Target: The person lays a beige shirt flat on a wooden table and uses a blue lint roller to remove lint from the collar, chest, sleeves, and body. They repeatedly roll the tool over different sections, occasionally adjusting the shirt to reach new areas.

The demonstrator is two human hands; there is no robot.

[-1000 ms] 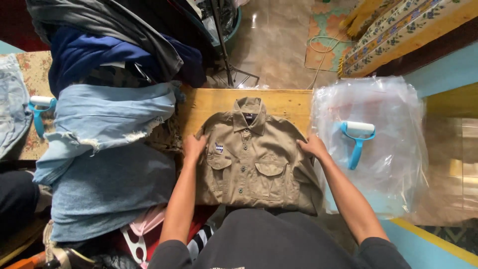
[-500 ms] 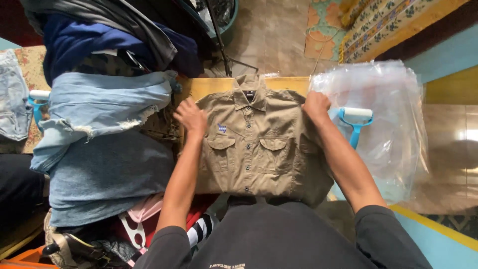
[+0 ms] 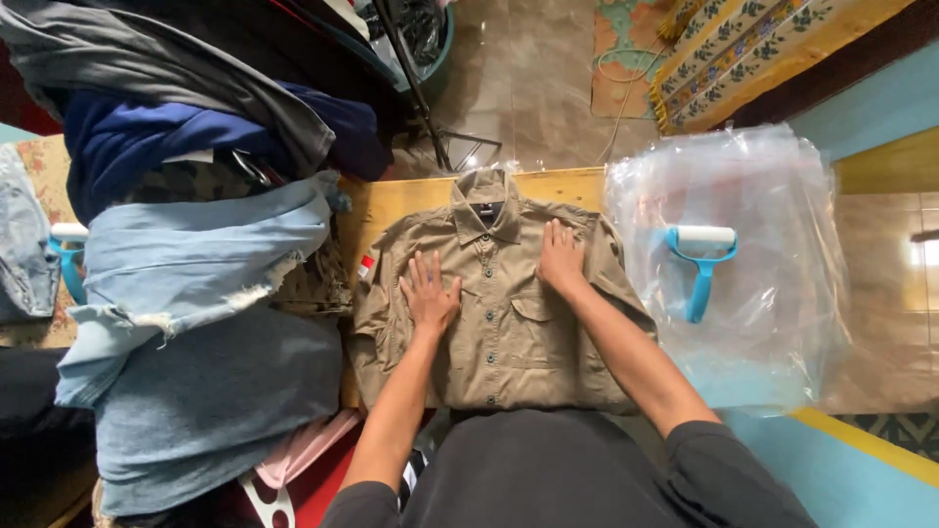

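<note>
Head view: olive button-up shirt (image 3: 499, 313) lay front-up, collar toward the far edge of the wooden bench (image 3: 391, 200). Left hand (image 3: 430, 291) and right hand (image 3: 561, 259) pressed flat on its chest, fingers spread, apart, gripping nothing. Looked like the smoothing step; next move probably needs the sleeves flattened. Cotton twill, soft, creased, two flap pockets. Glossy clear plastic bags (image 3: 753, 274) at the bench's right end carried a blue lint roller (image 3: 702, 262). Denim pile (image 3: 186, 323) crowded the left edge.

A blue lint roller (image 3: 700, 264) lies on a stack of clear plastic bags (image 3: 773, 323). Folded denim garments (image 3: 196, 323) are piled beside the wooden table (image 3: 391, 200).
</note>
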